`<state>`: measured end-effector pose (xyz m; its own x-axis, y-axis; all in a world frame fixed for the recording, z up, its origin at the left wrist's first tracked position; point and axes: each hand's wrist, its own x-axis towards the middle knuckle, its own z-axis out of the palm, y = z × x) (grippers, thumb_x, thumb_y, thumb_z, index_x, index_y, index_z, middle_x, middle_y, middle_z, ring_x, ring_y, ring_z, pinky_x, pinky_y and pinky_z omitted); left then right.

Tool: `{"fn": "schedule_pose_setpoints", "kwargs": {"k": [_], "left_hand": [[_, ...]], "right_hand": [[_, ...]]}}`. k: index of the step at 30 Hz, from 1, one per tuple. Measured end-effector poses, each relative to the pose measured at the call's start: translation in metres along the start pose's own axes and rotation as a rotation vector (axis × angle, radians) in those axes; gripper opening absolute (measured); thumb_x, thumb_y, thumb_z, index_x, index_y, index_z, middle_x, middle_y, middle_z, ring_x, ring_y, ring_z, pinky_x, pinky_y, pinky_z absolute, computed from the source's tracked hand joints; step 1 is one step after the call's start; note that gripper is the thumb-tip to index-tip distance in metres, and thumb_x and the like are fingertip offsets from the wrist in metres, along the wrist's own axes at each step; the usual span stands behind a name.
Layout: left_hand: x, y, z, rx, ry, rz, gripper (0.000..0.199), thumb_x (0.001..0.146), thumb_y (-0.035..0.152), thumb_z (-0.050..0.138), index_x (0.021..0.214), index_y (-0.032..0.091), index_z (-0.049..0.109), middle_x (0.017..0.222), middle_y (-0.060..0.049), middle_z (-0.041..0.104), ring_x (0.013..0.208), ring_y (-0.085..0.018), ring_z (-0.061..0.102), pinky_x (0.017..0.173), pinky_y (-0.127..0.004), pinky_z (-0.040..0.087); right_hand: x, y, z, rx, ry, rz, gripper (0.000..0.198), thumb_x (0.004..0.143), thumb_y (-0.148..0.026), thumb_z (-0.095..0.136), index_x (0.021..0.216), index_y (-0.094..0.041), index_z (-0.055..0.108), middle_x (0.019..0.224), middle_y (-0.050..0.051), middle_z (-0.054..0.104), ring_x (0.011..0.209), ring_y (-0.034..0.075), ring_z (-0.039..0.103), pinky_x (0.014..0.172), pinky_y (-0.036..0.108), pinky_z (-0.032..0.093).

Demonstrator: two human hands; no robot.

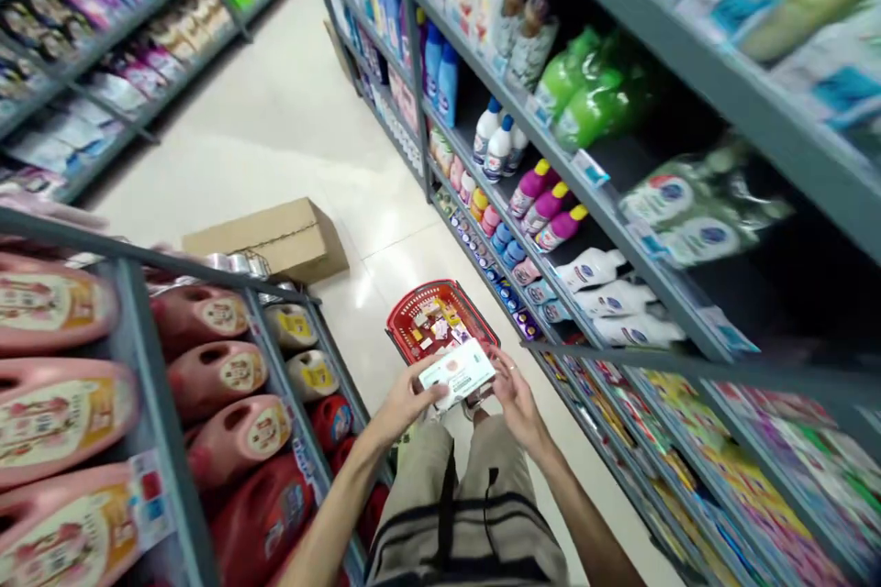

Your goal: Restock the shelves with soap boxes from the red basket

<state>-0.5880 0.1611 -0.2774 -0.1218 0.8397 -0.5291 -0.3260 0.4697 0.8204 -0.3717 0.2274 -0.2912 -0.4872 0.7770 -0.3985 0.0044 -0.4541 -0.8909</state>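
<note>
A flat white and pale green box (460, 372) with small print is held in front of my legs, above the red shopping basket. My left hand (411, 396) grips its left end, with the thumb lying on top. At the right end, the bent fingers of my right hand (513, 390) hold the box's edge. Below and beyond it, the red basket (405, 310) stands on the floor near my feet. Several small packets and boxes (440, 323) lie inside the basket; the box in my hands hides its near side.
Close on my left is a shelf of pink detergent bottles (230, 373). To the right runs a tall shelf with purple bottles (540, 202) and white bottles (609, 298). A cardboard carton (275, 238) sits on the aisle floor (275, 101) ahead.
</note>
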Motion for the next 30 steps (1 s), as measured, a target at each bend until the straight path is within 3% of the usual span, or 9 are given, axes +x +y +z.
{"fn": "schedule_pose_setpoints", "kwargs": {"k": [2,5,8,12,16,20,24,30], "left_hand": [[-0.023,0.031,0.01,-0.044,-0.175,-0.011,0.058,0.069,0.043,0.085,0.12,0.018,0.069,0.103,-0.007,0.074,0.09,-0.024,0.069,0.073,-0.029,0.054],[-0.049,0.051,0.028,-0.081,-0.385,-0.06,0.053,0.07,0.035,0.083,0.119,0.024,0.065,0.099,-0.004,0.071,0.081,-0.021,0.067,0.064,-0.027,0.053],[-0.072,0.045,0.051,-0.006,-0.536,-0.174,0.054,0.076,0.045,0.081,0.124,0.028,0.062,0.11,-0.007,0.073,0.085,-0.025,0.07,0.06,-0.031,0.056],[-0.102,0.028,0.094,0.118,-0.588,-0.131,0.074,0.079,0.062,0.076,0.146,0.038,0.056,0.142,-0.008,0.067,0.122,-0.036,0.068,0.084,-0.043,0.064],[-0.144,0.011,0.163,0.305,-0.698,-0.088,0.082,0.081,0.067,0.073,0.156,0.047,0.046,0.154,-0.001,0.06,0.139,-0.036,0.059,0.095,-0.042,0.064],[-0.196,-0.013,0.235,0.36,-0.865,-0.089,0.086,0.085,0.066,0.071,0.161,0.042,0.04,0.159,-0.002,0.055,0.137,-0.034,0.059,0.09,-0.037,0.066],[-0.257,-0.044,0.308,0.327,-0.931,-0.092,0.081,0.089,0.061,0.07,0.161,0.039,0.041,0.16,-0.004,0.055,0.129,-0.032,0.063,0.081,-0.032,0.064],[-0.358,-0.115,0.409,0.206,-0.96,-0.141,0.082,0.09,0.051,0.077,0.161,0.029,0.042,0.142,-0.015,0.068,0.101,-0.024,0.069,0.073,-0.031,0.06]], "right_hand": [[-0.037,-0.04,0.001,0.045,-0.041,-0.074,0.079,0.088,-0.063,0.073,0.155,-0.03,0.045,0.143,0.012,0.062,0.117,0.027,0.067,0.092,0.039,0.058],[-0.096,-0.07,0.01,0.1,-0.023,-0.096,0.07,0.087,-0.054,0.078,0.148,-0.032,0.054,0.132,0.01,0.068,0.105,0.025,0.069,0.079,0.035,0.059],[-0.152,-0.065,0.021,0.175,0.122,-0.135,0.056,0.086,-0.05,0.081,0.134,-0.029,0.063,0.116,0.008,0.072,0.089,0.02,0.069,0.063,0.027,0.056],[-0.216,-0.043,0.02,0.302,0.398,-0.303,0.054,0.081,-0.051,0.085,0.126,-0.026,0.067,0.101,0.003,0.072,0.077,0.015,0.066,0.056,0.022,0.055],[-0.293,-0.028,-0.007,0.402,0.675,-0.477,0.056,0.079,-0.051,0.087,0.126,-0.025,0.07,0.106,0.002,0.068,0.07,0.01,0.063,0.054,0.02,0.054],[-0.375,-0.006,-0.029,0.49,0.89,-0.651,0.055,0.081,-0.051,0.085,0.128,-0.026,0.069,0.109,0.003,0.065,0.073,0.012,0.063,0.052,0.021,0.054],[-0.455,0.024,-0.055,0.541,1.025,-0.783,0.057,0.083,-0.053,0.083,0.131,-0.028,0.064,0.098,0.001,0.065,0.073,0.013,0.061,0.055,0.023,0.056],[-0.583,0.066,-0.109,0.596,1.089,-0.869,0.046,0.091,-0.054,0.074,0.128,-0.026,0.065,0.113,0.007,0.07,0.08,0.016,0.064,0.065,0.029,0.061]]}}
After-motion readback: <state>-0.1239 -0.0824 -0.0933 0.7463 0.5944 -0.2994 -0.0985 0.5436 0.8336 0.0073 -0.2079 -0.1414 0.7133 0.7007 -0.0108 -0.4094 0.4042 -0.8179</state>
